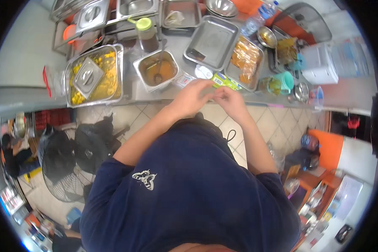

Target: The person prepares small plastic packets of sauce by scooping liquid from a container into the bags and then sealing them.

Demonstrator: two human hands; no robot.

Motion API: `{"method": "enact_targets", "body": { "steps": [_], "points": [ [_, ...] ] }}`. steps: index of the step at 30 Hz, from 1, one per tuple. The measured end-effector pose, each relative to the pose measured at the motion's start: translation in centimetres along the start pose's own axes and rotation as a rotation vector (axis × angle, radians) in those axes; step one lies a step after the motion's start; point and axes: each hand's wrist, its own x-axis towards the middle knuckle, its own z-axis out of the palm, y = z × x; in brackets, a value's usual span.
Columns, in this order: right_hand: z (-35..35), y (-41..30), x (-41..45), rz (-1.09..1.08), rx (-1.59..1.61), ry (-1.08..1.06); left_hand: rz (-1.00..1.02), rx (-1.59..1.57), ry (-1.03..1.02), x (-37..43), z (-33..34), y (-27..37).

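Both hands are close together over the front edge of the steel counter. My left hand has its fingers curved, with the tips near the other hand. Thumb and fingers of my right hand are pinched together; whether something small is between them cannot be made out. Just beyond the hands lie a green and yellow packet, a white round lid and a small printed packet. A steel pan of orange-brown liquid with a ladle stands to the left. On the right, a metal tray holds orange-brown food under clear plastic.
At the left is a large steel pan of yellow food, with a metal lid in it. Farther back stand a jar with a green lid and a shallow metal tray. A turquoise cup stands right; a black fan is behind left.
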Motion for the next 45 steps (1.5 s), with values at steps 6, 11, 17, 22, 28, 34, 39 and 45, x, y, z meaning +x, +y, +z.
{"method": "enact_targets", "body": {
  "steps": [6,11,17,22,28,34,39,45],
  "points": [
    [-3.7,-2.0,0.4,-0.135,-0.017,-0.201,-0.213,-0.034,0.005,-2.1,1.8,3.5],
    [-5.1,-0.5,1.1,-0.330,-0.099,-0.364,-0.315,0.102,0.156,-4.7,5.1,6.2],
    [-4.6,0.5,0.2,-0.786,-0.381,-0.201,-0.733,-0.179,0.390,-8.6,10.9,5.9],
    [-3.7,3.1,-2.6,-0.735,-0.241,-0.300,-0.796,-0.708,0.656,-10.9,14.7,4.7],
    [1.7,2.2,-1.5,-0.286,0.139,-0.622,-0.732,-0.548,0.844,-12.0,14.2,5.3],
    [5.8,1.6,0.5,-0.045,0.287,-0.780,-0.743,-0.208,0.863,-14.2,11.6,4.8],
    [8.3,-2.5,-0.5,0.148,0.387,-0.861,-0.716,-0.338,0.766,-17.9,7.2,3.2],
    [13.4,-4.5,-2.3,0.167,0.458,-0.885,-0.584,-0.460,0.599,-22.8,1.9,0.7]
  ]
}}
